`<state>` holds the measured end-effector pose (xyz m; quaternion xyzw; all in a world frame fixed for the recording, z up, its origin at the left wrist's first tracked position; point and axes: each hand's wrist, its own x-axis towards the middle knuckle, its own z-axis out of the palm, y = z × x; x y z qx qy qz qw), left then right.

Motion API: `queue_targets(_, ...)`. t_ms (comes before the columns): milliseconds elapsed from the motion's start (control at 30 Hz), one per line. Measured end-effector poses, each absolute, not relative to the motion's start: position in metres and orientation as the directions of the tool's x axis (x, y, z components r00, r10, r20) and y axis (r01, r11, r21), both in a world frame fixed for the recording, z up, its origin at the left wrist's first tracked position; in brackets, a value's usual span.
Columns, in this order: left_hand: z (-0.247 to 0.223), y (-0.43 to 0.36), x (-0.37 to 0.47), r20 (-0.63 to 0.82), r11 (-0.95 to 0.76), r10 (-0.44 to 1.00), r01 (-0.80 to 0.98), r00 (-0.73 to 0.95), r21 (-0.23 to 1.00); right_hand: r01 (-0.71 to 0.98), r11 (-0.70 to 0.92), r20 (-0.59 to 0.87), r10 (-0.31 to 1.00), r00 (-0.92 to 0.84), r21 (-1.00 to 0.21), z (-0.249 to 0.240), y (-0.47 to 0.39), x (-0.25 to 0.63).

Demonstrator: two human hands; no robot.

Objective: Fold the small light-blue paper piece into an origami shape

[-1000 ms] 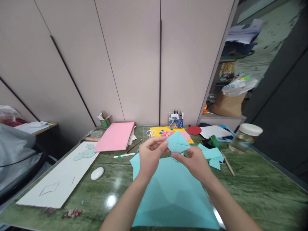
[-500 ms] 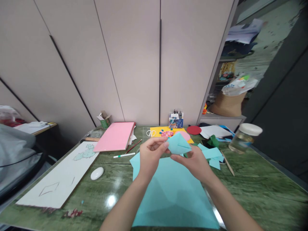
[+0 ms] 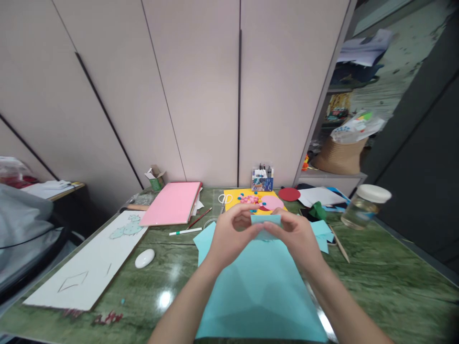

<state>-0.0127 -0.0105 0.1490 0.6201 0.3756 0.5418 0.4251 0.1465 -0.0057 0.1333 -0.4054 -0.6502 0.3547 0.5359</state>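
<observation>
A small folded piece of light blue paper [image 3: 266, 220] is held up between both hands, its top edge level. My left hand [image 3: 234, 231] pinches its left side, thumb on the near face and fingers behind. My right hand [image 3: 296, 234] grips the right side the same way, and the two thumb tips nearly meet at the middle. The paper's lower part is partly hidden by the thumbs. Beneath the hands a large light blue sheet [image 3: 261, 296] lies flat on the green table [image 3: 387, 286].
Left are a white board [image 3: 82, 258] with a cactus drawing, a white oval object [image 3: 145, 258], a marker [image 3: 185, 231] and a pink folder [image 3: 172, 203]. Behind lie white-handled scissors [image 3: 225, 198] and yellow paper [image 3: 231, 193] with small pieces. A lidded jar [image 3: 364, 208] and wooden stick [image 3: 340, 246] are right.
The folded paper has turned from a tilted diamond-like shape to a level-edged one and come slightly lower. Both thumbs have moved together on its near face.
</observation>
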Motion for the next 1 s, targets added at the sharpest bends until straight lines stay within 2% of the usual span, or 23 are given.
queue_targets(300, 0.145, -0.007, -0.014, 0.304, -0.31, 0.927, -0.006, 0.222, 0.951, 0.082, 0.391, 0.383, 0.919, -0.095, -0.917, 0.131, -0.004, 0.144)
queue_targets(400, 0.148, -0.007, -0.015, 0.301, -0.308, 0.929, -0.002, 0.216, 0.951, 0.076, 0.439, 0.436, 0.898, -0.054, -0.895, 0.132, 0.0, 0.147)
queue_targets(500, 0.15, -0.007, -0.016, 0.301, -0.312, 0.934, 0.027, 0.194, 0.95, 0.162, 0.514, 0.524, 0.851, 0.027, -0.842, 0.135, 0.001, 0.15)
queue_targets(567, 0.149, -0.007, -0.016, 0.301, -0.313, 0.935, 0.04, 0.187, 0.949, 0.275, 0.57, 0.606, 0.793, 0.06, -0.774, 0.136, 0.0, 0.151)
queue_targets(700, 0.145, -0.006, -0.016, 0.303, -0.309, 0.936, 0.003, 0.18, 0.951, 0.505, 0.671, 0.791, 0.611, 0.039, -0.543, 0.135, -0.003, 0.152)
queue_targets(867, 0.144, -0.003, -0.015, 0.321, -0.319, 0.934, -0.035, 0.158, 0.947, 0.623, 0.734, 0.918, 0.391, -0.063, -0.27, 0.133, -0.004, 0.154)
queue_targets(1000, 0.147, -0.003, -0.015, 0.335, -0.332, 0.933, -0.045, 0.129, 0.942, 0.718, 0.695, 0.951, 0.25, -0.184, -0.044, 0.134, -0.007, 0.156)
